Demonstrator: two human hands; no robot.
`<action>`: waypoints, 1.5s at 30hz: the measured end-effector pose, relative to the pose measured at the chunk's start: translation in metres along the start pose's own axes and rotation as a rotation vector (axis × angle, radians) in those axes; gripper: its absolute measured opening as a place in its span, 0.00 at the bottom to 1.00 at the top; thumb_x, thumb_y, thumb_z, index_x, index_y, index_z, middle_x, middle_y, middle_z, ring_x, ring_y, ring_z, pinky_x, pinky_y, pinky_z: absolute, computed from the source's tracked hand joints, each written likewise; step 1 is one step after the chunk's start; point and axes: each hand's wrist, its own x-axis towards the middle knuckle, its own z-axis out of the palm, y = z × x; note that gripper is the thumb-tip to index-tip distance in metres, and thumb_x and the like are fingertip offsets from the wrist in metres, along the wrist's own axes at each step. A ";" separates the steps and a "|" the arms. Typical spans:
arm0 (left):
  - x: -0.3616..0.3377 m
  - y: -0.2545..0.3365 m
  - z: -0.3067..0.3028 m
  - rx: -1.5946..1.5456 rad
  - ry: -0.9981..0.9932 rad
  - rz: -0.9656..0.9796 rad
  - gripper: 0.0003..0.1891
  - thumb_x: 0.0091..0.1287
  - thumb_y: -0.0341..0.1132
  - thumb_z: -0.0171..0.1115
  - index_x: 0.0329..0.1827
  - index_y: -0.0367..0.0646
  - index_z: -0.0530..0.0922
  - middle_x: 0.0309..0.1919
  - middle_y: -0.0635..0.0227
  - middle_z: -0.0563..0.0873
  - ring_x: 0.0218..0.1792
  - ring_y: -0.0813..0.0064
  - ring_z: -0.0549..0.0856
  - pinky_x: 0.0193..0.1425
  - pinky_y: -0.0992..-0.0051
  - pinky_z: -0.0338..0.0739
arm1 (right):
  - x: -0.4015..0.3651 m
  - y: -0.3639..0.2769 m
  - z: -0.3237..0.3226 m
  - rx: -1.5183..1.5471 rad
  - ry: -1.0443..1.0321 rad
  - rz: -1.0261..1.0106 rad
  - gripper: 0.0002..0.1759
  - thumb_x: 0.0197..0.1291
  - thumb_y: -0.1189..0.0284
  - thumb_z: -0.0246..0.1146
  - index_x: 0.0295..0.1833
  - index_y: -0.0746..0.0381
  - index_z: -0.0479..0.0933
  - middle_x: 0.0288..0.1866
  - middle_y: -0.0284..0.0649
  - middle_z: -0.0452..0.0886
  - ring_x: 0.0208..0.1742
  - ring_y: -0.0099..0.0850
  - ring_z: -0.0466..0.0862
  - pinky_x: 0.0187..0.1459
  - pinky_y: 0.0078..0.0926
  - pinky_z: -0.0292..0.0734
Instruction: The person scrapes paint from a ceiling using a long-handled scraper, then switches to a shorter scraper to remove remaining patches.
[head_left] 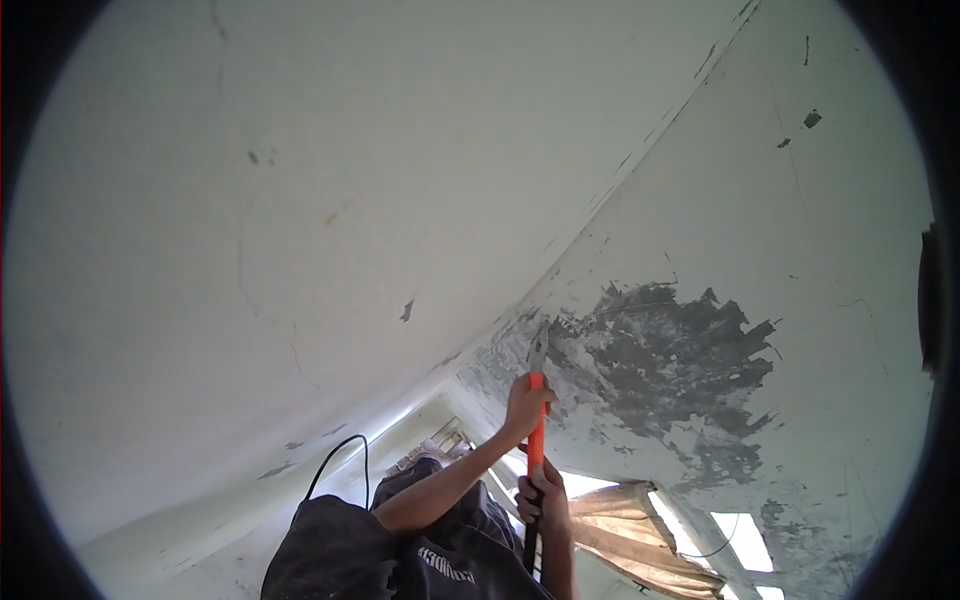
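Note:
Both my hands are wrapped round a long scraper-like tool (537,430) with an orange handle, a grey metal head and a black lower end. My left hand (526,405) grips high on the orange part, just below the metal head. Lower down, my right hand (545,495) closes round the handle near where it turns black. The tool's tip is right at the wall, beside a large grey patch (670,350) where the white coating (800,230) is gone, near the corner seam. The exact shape of the blade is too small to make out.
A broad white surface (250,200) spreads over the left, with cracks and small chips. Brownish fabric (625,525) hangs by bright window panes (743,540) at lower right. A black cable (338,447) loops beside my dark shirt (400,545). A dark object (929,300) edges in at far right.

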 end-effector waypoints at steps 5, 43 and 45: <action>-0.006 -0.014 0.011 0.057 0.027 0.038 0.06 0.51 0.30 0.63 0.25 0.37 0.76 0.15 0.65 0.79 0.17 0.72 0.80 0.23 0.71 0.72 | -0.016 -0.003 -0.014 0.013 -0.012 -0.024 0.28 0.75 0.58 0.51 0.74 0.58 0.62 0.19 0.28 0.59 0.10 0.17 0.57 0.10 0.18 0.50; 0.005 -0.001 -0.001 0.041 0.062 0.067 0.06 0.49 0.30 0.64 0.24 0.40 0.76 0.15 0.66 0.79 0.16 0.72 0.80 0.22 0.71 0.71 | -0.005 0.001 0.018 -0.041 -0.008 -0.055 0.27 0.76 0.56 0.50 0.73 0.58 0.63 0.19 0.27 0.60 0.11 0.17 0.57 0.11 0.18 0.52; 0.002 0.013 0.000 0.045 0.006 0.059 0.06 0.50 0.30 0.64 0.25 0.39 0.76 0.15 0.66 0.79 0.16 0.72 0.80 0.23 0.72 0.71 | -0.009 -0.002 0.024 -0.044 -0.020 -0.091 0.27 0.76 0.56 0.50 0.73 0.58 0.63 0.19 0.27 0.59 0.11 0.17 0.57 0.11 0.17 0.52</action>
